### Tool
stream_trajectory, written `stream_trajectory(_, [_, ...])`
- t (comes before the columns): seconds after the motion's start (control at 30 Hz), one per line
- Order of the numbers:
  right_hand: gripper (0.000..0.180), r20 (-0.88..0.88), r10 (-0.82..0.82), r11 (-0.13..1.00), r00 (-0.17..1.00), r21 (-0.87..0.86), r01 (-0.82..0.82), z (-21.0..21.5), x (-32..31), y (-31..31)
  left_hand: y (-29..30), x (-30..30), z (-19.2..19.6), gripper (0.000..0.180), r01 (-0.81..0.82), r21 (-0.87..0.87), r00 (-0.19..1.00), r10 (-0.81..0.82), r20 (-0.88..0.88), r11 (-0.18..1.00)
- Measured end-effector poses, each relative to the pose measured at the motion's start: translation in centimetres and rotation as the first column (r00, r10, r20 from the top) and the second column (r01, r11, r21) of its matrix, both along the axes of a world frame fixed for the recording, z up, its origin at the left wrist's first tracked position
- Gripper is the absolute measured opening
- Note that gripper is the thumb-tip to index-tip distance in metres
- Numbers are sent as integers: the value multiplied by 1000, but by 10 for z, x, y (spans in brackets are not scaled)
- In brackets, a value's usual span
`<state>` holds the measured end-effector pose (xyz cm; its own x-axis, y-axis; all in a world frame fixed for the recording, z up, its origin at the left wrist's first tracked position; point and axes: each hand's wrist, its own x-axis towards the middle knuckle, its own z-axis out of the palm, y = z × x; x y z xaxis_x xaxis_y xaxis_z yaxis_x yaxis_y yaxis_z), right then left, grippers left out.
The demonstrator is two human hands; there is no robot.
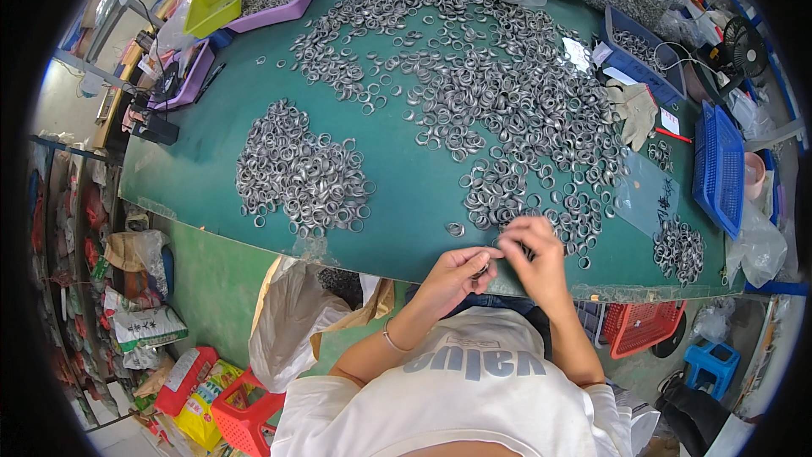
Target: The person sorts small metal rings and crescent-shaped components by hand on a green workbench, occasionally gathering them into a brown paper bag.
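At the lower middle of the frame, the left hand (457,278) curls closed, thumb and finger pinching a metal ring (485,270). Just beside it, the right hand (536,261) is bent and blurred; I cannot tell its hold. Rings lie on the green table (186,161), in a big heap (529,93) at upper middle and a smaller heap (298,173) centre left.

From my remote station I record a yellow-green basin (213,13) at upper left, a black fan (744,46) at upper right, a pale glove (634,108) below it toward the left, a red basket (647,330) and blue stool (710,366) at lower right, and a red stool (245,415) at lower left.
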<state>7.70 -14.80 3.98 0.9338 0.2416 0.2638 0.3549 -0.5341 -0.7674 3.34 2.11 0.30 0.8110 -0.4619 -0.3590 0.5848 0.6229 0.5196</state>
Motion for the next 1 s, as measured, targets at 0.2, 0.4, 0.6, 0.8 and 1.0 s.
stream_trajectory(0.2, [11, 177, -50, 947, 983, -305, 103, -16, 17, 4, 2, -3, 10, 26, 77, 37, 996, -75, -37, 996])
stream_trajectory(0.4, [13, 167, -142, 966, 976, -190, 173, -21, 10, -1, -6, -6, 12, 27, -72, 209, 997, 68, 23, 975])
stream_trajectory(0.6, [17, 199, -103, 921, 975, -350, 169, -18, 13, 11, -8, -5, 11, 24, 19, 120, 1000, -21, 13, 993])
stream_trajectory(0.8, [13, 185, -227, 931, 956, -248, 269, -22, 18, 7, -5, -8, 5, 26, 35, 93, 998, -40, 52, 995])
stream_trajectory(1.0, [12, 214, -96, 892, 972, -416, 180, -24, 29, 11, -5, -8, 9, 27, 22, 138, 1000, -25, 14, 990])
